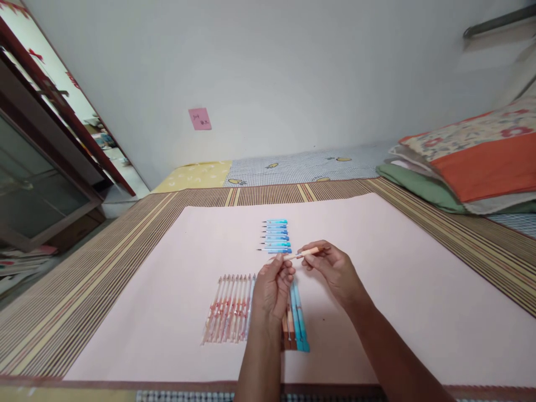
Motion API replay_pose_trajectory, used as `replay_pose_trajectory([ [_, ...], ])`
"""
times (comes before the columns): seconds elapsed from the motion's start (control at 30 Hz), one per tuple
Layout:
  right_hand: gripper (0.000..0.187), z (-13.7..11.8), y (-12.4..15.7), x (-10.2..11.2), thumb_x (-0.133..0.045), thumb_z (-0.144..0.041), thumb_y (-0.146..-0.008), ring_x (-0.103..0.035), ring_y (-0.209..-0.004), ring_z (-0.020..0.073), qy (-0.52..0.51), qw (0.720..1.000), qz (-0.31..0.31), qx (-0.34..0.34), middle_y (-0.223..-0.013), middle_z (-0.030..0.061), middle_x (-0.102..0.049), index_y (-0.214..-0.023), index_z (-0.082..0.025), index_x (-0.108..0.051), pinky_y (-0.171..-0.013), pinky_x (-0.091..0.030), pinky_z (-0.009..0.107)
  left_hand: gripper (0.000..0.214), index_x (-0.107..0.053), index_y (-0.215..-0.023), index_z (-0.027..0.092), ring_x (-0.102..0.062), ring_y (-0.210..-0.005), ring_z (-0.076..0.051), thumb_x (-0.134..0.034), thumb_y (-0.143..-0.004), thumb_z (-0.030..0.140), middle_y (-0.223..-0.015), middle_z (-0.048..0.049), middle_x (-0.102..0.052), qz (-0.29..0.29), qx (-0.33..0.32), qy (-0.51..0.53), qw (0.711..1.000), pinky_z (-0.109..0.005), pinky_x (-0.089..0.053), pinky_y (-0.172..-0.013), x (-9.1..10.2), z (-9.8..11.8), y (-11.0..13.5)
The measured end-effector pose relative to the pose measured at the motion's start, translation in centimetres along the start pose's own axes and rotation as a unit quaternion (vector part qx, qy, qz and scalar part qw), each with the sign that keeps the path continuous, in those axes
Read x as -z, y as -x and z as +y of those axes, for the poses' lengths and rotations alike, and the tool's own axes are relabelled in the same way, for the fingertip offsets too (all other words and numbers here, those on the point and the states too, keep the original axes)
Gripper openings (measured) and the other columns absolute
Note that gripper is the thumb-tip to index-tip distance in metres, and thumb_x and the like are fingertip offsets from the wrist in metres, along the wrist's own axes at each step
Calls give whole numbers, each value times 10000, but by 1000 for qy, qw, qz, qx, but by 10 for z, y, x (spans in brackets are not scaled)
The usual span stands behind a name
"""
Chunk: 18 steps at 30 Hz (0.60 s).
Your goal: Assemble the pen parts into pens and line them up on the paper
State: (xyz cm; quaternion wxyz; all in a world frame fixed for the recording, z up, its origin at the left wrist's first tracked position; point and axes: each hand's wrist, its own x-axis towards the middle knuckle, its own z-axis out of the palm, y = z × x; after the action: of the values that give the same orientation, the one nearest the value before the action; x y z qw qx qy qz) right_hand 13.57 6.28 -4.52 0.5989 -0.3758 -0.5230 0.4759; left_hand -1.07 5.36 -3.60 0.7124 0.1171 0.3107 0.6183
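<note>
My right hand (333,269) pinches an orange pen (305,254) by its rear end, held level above the pink sheet (167,251). My left hand (273,287) is closed with its fingertips at the pen's front tip. Just behind the hands, several short blue pen parts (276,236) lie stacked in a neat column. A row of several clear pink-patterned pen barrels (228,307) lies in front on the left. Under my left wrist lie blue (299,321) and orange pens, partly hidden.
The pink sheet lies on a striped woven mat (75,290) covering a bed. Folded quilts and a flowered pillow (473,162) pile up at the right. A glass-door cabinet (37,184) stands at the left. A pink note (200,119) sticks on the wall.
</note>
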Motion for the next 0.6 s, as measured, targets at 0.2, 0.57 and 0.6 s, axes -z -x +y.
replay_pose_trajectory([
  [0.2, 173, -3, 2, -2, -757, -331, -828, -647, -767, 158, -4, 1000, 13, 13, -983, 55, -727, -960, -228, -713, -709, -527, 298, 397, -676, -753, 70, -595, -421, -70, -898, -635, 378, -569, -33, -672, -14, 10, -42, 999, -111, -408, -359, 2, 0, -1],
  [0.57, 138, -16, 5, -2, -738, -309, -841, -675, -798, 172, 25, 998, -38, 39, -941, 44, -720, -953, -230, -731, -762, -568, 315, 464, -674, -702, 77, -524, -360, -41, -908, -577, 457, -502, -4, -626, 7, 31, -78, 996, -110, -336, -340, 2, 4, 1],
  [0.6, 139, -16, 5, -3, -737, -310, -841, -674, -793, 171, 24, 998, -33, 39, -949, 45, -719, -954, -229, -729, -759, -569, 315, 467, -681, -717, 76, -528, -369, -40, -916, -563, 450, -516, -7, -636, 0, 27, -79, 997, -109, -339, -347, 1, 4, 1],
])
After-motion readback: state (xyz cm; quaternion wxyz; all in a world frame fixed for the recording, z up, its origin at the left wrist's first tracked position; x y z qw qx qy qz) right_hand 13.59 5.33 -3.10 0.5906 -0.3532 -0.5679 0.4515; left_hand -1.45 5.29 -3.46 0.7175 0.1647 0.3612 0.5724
